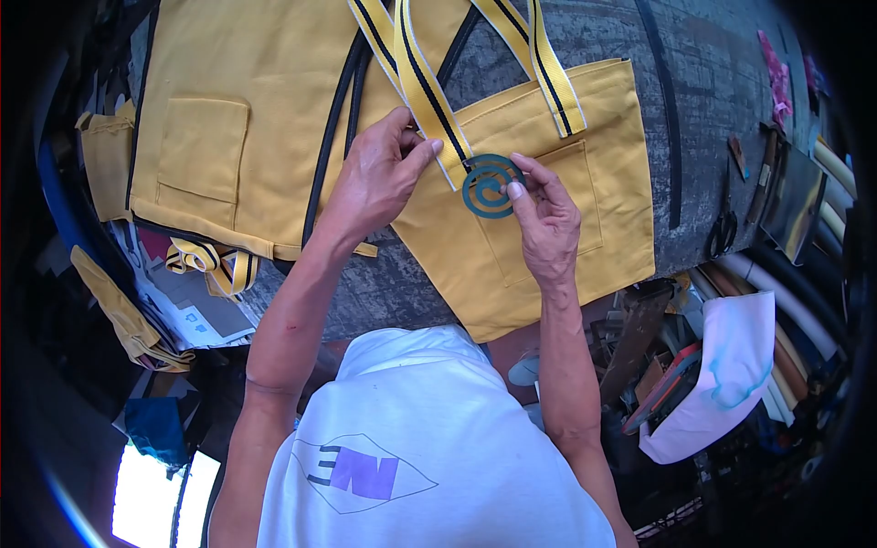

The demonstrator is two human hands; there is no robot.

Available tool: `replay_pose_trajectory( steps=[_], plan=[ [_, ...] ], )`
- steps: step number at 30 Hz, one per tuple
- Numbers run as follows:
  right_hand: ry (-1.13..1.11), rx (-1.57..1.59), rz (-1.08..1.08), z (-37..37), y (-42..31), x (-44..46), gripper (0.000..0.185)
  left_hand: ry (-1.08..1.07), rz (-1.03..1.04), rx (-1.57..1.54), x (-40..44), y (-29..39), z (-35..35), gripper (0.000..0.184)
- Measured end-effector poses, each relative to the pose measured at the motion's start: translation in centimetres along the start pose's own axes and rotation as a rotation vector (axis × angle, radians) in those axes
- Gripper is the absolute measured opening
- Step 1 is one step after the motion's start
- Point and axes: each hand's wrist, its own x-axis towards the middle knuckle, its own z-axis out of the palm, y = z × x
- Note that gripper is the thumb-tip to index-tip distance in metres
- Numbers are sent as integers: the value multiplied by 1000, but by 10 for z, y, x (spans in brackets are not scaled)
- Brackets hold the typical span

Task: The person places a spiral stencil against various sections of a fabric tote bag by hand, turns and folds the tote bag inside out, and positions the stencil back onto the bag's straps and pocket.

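Observation:
A green spiral mosquito coil (484, 213) is pinched between the thumb and fingers of my right hand (551, 224). The coil is over a yellow tote bag (621, 183) with a stitched pocket, near the lower end of one of its straps (426, 82). That strap is yellow with a black centre stripe and white edges. My left hand (376, 169) is at the strap's left edge, its fingers curled and the thumb pointing toward the coil. Whatever its fingertips hold, if anything, is hidden.
A larger yellow fabric piece with a pocket (203, 151) and black trim covers the table's left side. Rolled striped webbing (233, 269) lies at its lower edge. Black scissors (723, 233) rest on the dark table (356, 297) at right. Long rolls (776, 297) and white cloth (722, 384) crowd the right.

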Motion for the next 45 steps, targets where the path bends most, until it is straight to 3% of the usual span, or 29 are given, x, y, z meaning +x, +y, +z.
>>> replay_pose_trajectory(
  steps=[22, 31, 45],
  plan=[
    [-27, -211, -75, 6, 7, -2, 33, 31, 40, -52, 3, -6, 3, 24],
    [-30, -27, 16, 1, 4, -2, 34, 8, 6, -8, 3, -3, 1, 25],
    [-30, -216, -94, 6, 4, -1, 34, 8, 18, -30, 3, -2, 2, 25]
  ],
)
